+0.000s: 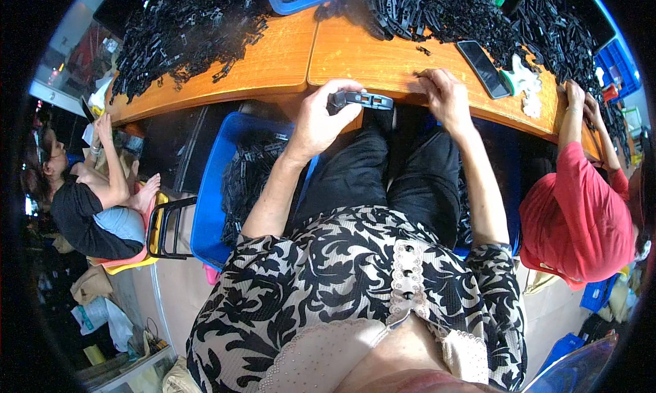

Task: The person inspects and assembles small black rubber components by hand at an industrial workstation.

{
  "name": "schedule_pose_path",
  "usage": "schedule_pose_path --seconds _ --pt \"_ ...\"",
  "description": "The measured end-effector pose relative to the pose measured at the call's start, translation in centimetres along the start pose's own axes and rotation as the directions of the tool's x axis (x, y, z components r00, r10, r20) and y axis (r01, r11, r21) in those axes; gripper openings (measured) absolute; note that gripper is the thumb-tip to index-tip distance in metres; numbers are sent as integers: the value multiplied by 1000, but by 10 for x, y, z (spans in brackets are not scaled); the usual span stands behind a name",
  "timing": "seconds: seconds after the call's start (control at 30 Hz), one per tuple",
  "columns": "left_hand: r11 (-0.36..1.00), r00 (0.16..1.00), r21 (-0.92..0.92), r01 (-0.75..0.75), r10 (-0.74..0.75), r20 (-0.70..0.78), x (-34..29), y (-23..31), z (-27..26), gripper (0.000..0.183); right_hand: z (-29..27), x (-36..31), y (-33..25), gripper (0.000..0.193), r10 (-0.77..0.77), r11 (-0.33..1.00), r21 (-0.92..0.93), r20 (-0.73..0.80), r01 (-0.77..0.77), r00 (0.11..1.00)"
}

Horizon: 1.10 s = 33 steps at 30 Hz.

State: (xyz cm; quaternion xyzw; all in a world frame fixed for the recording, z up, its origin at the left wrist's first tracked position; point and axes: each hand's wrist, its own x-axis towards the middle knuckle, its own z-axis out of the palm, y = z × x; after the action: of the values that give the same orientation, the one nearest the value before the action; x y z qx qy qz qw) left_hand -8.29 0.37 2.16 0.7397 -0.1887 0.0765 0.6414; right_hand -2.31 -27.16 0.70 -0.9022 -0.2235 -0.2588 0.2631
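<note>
My left hand is closed around a black plastic part, long and narrow with rectangular slots, held just off the table's near edge above my lap. The thumb lies along its near side. To the right, my right hand hovers at the table edge with thumb and fingers pinched together. A tiny dark bit shows at its fingertips, too small to name. Beyond the hands, a big heap of black plastic parts covers the far side of the wooden table.
Another heap of black parts lies at the left. A phone and a white-and-green bundle are on the right. A blue bin of parts stands by my left leg. Co-workers sit left and right.
</note>
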Motion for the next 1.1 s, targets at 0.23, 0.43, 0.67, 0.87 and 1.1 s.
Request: schedule_pose_path --seconds 0.23,0.43,0.67,0.87,1.1 --pt "976 988 -205 73 -42 150 -6 6 7 32 -16 -27 -107 22 -217 926 257 -236 276 947" --pt "609 962 -745 271 -151 227 -15 -1 27 37 -8 -40 -109 29 -258 927 168 -369 336 893" --pt "395 946 -866 307 -222 235 -19 3 43 34 -10 -41 -117 30 -211 932 194 -393 305 895" --pt "424 855 -785 452 -458 244 -16 7 38 16 -21 -36 -110 20 -104 892 400 -276 213 955" --pt "401 801 -727 557 -492 342 -18 11 33 17 -25 -31 -114 30 -299 867 360 -178 345 938"
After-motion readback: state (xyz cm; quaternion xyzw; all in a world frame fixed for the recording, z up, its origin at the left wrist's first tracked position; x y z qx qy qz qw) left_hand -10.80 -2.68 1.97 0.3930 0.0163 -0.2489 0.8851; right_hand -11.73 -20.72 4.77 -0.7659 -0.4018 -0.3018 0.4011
